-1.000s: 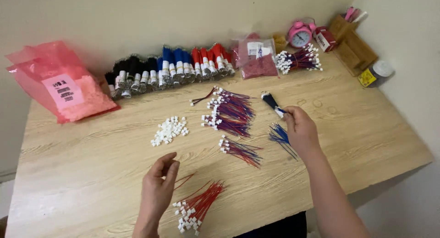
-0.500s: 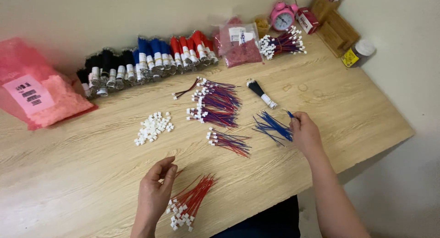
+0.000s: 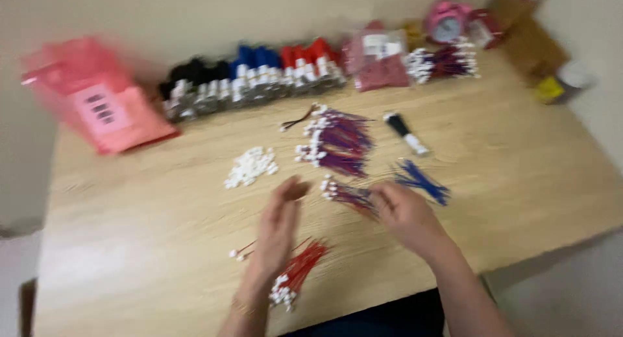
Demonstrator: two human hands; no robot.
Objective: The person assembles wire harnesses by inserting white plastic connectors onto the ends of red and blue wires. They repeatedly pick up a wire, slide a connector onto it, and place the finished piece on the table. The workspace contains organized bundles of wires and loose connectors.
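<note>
On the wooden table (image 3: 130,246), the left hand (image 3: 276,236) is hovering open above the red wire bundle (image 3: 300,272); the right hand (image 3: 405,214) is touching the small red-blue wire bundle (image 3: 347,194), its grip too blurred to tell.

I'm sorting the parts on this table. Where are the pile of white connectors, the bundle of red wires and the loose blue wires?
pile of white connectors (image 3: 250,166), head view, middle of the heap.
bundle of red wires (image 3: 304,267), head view, mid-length of the wires.
loose blue wires (image 3: 422,181), head view, centre of the strands.
</note>
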